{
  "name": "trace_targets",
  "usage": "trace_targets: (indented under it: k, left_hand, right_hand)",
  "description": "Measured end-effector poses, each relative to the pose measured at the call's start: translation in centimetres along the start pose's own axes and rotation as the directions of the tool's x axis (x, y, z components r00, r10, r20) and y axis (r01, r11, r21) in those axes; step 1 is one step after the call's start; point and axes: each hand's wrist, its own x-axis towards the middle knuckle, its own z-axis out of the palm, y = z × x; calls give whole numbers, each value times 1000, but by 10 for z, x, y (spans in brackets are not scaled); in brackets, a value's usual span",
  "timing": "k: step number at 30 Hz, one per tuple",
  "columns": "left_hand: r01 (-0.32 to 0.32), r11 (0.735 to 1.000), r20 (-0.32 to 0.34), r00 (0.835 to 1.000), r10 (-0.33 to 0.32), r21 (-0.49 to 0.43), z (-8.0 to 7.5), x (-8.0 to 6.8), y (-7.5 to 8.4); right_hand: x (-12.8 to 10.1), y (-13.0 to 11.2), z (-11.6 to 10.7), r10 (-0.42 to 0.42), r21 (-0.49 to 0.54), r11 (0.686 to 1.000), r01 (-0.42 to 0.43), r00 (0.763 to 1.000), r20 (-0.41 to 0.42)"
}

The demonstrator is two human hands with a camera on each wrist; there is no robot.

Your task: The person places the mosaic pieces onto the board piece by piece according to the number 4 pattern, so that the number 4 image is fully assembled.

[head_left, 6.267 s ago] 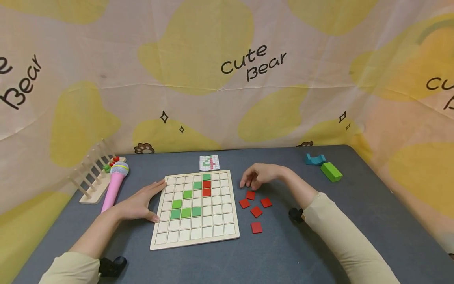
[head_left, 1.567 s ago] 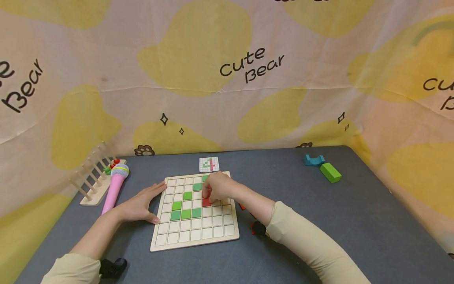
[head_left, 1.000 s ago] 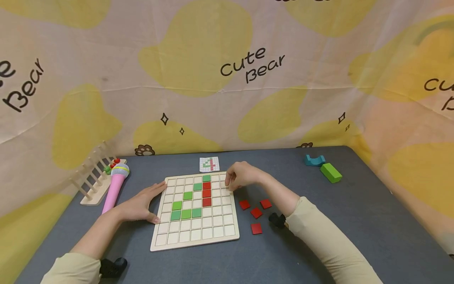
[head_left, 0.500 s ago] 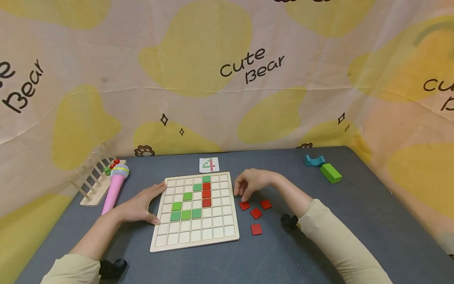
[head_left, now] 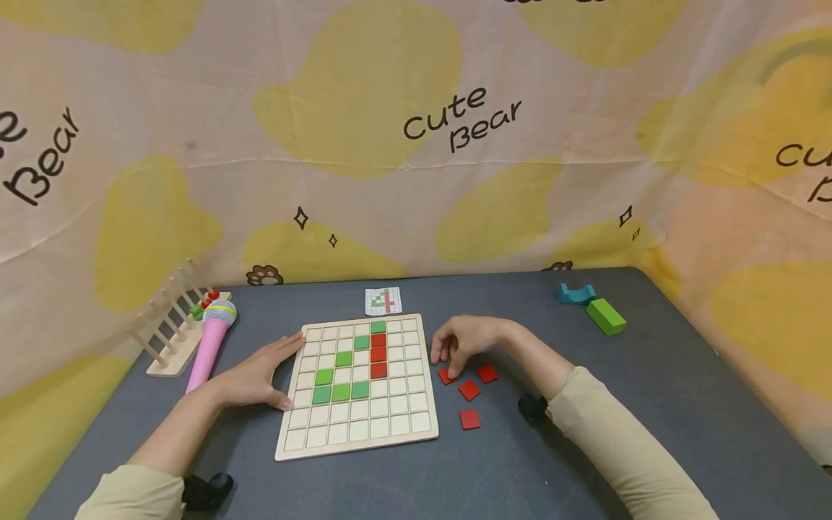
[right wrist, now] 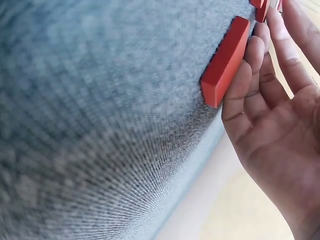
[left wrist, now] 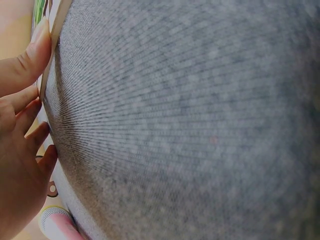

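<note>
A pale wooden grid board (head_left: 325, 444) lies on the table, with green tiles (head_left: 344, 357) in a slanting line and a short row, and a column of 3 red tiles (head_left: 378, 354). My left hand (head_left: 256, 372) rests at the board's left edge, thumb and fingers spread; the left wrist view shows the thumb (left wrist: 37, 55) on the rim. Right of the board, my right hand (head_left: 471, 339) has its thumb and index finger at a loose red tile (head_left: 445, 375), seemingly pinching it. Another loose red tile (right wrist: 225, 62) lies beside its curled fingers in the right wrist view.
Several loose red tiles (head_left: 469, 391) lie right of the board. A patterned card (head_left: 383, 301) sits behind it. At left are a pink toy microphone (head_left: 211, 347) and a pegged wooden rack (head_left: 170, 354). A blue arch block (head_left: 576, 294) and green block (head_left: 607, 316) stand far right.
A third red tile has joined the board's red column. My right hand has moved off the board to the loose tiles, lowering to one. The left hand stays put.
</note>
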Motion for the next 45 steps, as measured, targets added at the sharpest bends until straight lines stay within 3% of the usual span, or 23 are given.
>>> trace_targets:
  k: [8, 36, 45]
  left_hand:
    - [-31, 999, -14, 999, 31, -11, 0, -1, 0]
    - [-9, 1000, -3, 1000, 9, 4, -1, 0, 1]
    - [3, 1000, 3, 1000, -3, -1, -1, 0, 0]
  right_hand:
    - [1, 4, 2, -20, 7, 1000, 20, 1000, -3]
    - [0, 2, 6, -31, -44, 999, 30, 999, -18]
    - [0, -8, 7, -27, -104, 994, 17, 995, -92]
